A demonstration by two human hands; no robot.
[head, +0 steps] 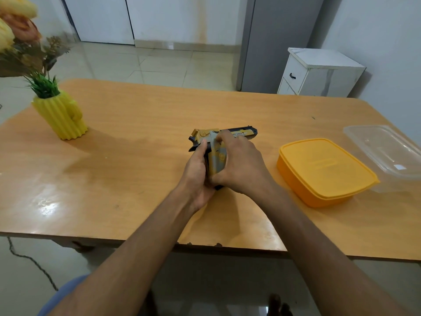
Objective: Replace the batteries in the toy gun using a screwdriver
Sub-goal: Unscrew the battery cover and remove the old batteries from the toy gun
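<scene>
I see the gun mid-table, grip toward me, barrel pointing to 3 o'clock. My left hand wraps the grip; my right hand clasps it from the other side. At 3 o'clock sits a lidded tub, contents hidden; past it a clear tray.

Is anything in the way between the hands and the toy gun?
No. Both the left hand and the right hand are already wrapped around the toy gun, touching its grip. Nothing sits between them.
</scene>
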